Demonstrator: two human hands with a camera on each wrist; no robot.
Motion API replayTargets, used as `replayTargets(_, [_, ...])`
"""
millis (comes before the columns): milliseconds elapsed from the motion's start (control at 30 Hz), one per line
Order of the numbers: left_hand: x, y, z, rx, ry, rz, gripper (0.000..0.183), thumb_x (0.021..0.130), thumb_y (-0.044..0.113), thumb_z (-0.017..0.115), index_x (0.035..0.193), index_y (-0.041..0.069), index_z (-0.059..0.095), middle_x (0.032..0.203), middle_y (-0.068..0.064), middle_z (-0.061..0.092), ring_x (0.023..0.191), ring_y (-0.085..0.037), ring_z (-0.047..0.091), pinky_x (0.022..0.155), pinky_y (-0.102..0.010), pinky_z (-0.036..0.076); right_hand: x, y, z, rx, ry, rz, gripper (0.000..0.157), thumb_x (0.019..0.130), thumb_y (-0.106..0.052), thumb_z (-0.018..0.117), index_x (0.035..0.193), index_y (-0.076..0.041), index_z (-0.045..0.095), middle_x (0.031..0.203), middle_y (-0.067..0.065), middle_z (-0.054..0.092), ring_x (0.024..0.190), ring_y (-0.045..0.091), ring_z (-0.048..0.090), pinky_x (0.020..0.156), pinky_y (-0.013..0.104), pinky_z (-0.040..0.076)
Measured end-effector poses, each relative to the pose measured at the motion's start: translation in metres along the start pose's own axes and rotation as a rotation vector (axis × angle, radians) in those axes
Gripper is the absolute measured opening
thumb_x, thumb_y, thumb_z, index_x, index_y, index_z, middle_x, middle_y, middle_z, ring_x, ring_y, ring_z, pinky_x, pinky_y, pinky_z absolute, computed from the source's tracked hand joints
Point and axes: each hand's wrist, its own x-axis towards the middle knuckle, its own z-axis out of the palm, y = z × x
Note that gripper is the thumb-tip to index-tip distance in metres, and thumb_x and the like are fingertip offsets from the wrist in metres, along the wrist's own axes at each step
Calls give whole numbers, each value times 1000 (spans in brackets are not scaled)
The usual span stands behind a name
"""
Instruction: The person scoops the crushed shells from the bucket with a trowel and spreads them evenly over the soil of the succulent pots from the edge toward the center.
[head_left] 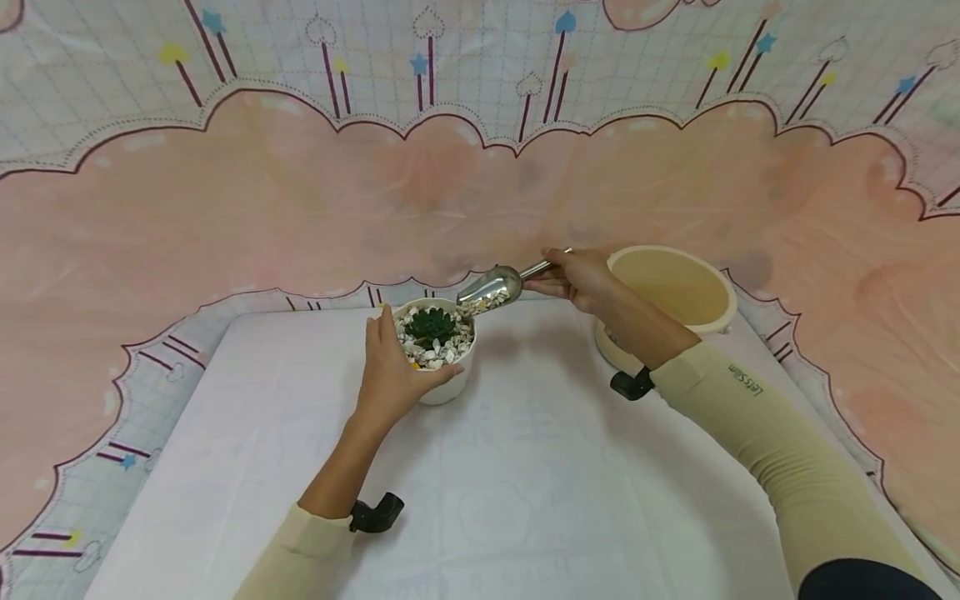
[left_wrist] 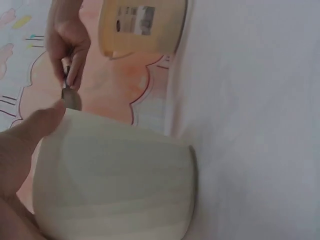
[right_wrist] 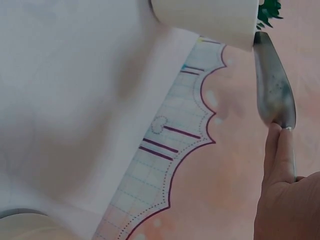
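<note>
A white flowerpot (head_left: 453, 387) stands on the white table with a dark green succulent (head_left: 431, 325) in it, ringed by pale pebbles (head_left: 433, 358). My left hand (head_left: 392, 379) holds the pot from its left side, thumb along the near side and fingers at the far side. With my right hand (head_left: 592, 283) I grip the handle of a metal scoop (head_left: 489, 287). The scoop carries more pebbles and tilts down to the left, its lip right at the pot's right rim. In the right wrist view the scoop's underside (right_wrist: 275, 85) shows, fingertips against its back end.
A cream bucket (head_left: 729, 312) stands at the table's far right, partly behind my right forearm; the left wrist view shows a label (left_wrist: 136, 20) on its side. Beyond the table's far edge hangs a peach patterned cloth (head_left: 337, 208).
</note>
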Motion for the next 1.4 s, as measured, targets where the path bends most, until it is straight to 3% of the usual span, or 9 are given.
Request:
replayTargets(133, [1, -1, 1, 15, 25, -3, 139, 73, 46, 97, 166, -4, 6, 165, -30, 20, 151, -46, 26, 118, -60, 33, 1, 0, 2, 6, -2, -9, 24, 113, -16, 52, 110, 7, 60, 85, 20, 75, 73, 27, 78, 75, 31, 61])
replayTargets(467, [7, -10, -10, -52, -92, 58, 132, 75, 35, 95, 166, -2, 8, 168, -28, 13, 155, -46, 18, 119, -65, 28, 1, 0, 6, -5, 1, -19, 25, 113, -16, 51, 110, 8, 61, 84, 20, 75, 72, 27, 78, 77, 32, 61])
replayTargets(733, [6, -3, -5, -17, -28, 37, 135, 74, 41, 96, 166, -3, 7, 164, -27, 19, 152, -44, 23, 119, -60, 31, 0, -3, 7, -30, 7, -25, 26, 113, -17, 51, 110, 7, 61, 87, 20, 75, 74, 26, 79, 77, 31, 61])
replayTargets(1067, [7, -8, -5, -21, -67, 30, 133, 76, 40, 96, 166, -2, 8, 167, -30, 18, 153, -47, 22, 120, -62, 28, 4, 1, 10, -26, 21, -33, 22, 113, -16, 52, 111, 3, 61, 86, 18, 75, 75, 26, 79, 77, 33, 61])
replayTargets(1400, [7, -10, -6, -32, -62, 43, 131, 75, 39, 96, 165, -5, 11, 165, -30, 21, 151, -46, 27, 119, -61, 30, 8, 4, 22, 0, 9, -46, 23, 113, -17, 51, 117, 4, 59, 89, 19, 75, 80, 27, 79, 82, 33, 60])
